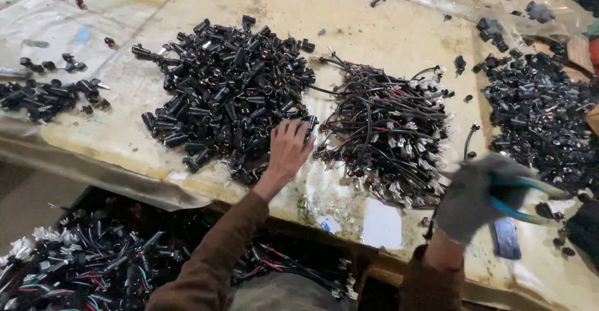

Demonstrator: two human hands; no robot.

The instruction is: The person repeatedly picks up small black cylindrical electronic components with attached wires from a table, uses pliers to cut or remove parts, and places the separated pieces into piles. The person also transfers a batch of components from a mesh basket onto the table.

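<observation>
Reaching out over the table (374,24), the left hand (288,149) lay flat with its fingers spread on the near edge of a big pile of black caps (224,86). One cap (311,124) sat right by its fingertips. I could not tell if the hand pinched any cap.

The right hand (477,195) wore a grey glove. It was closed around pliers (521,202) with blue handles. The hand looked blurry. It was near the table's front edge, just right of a pile of wires (390,136).

The wires were black, red, green and white, with little metal ends. That pile lay just right of the caps, and the two piles nearly touched.

More black parts (540,111) lay in a heap on the far right. A smaller bunch of black parts (43,96) lay on the far left, well apart from the big pile.

Below the table edge, a bin (87,261) held many more wires with black ends. Brown sleeves covered both arms.
</observation>
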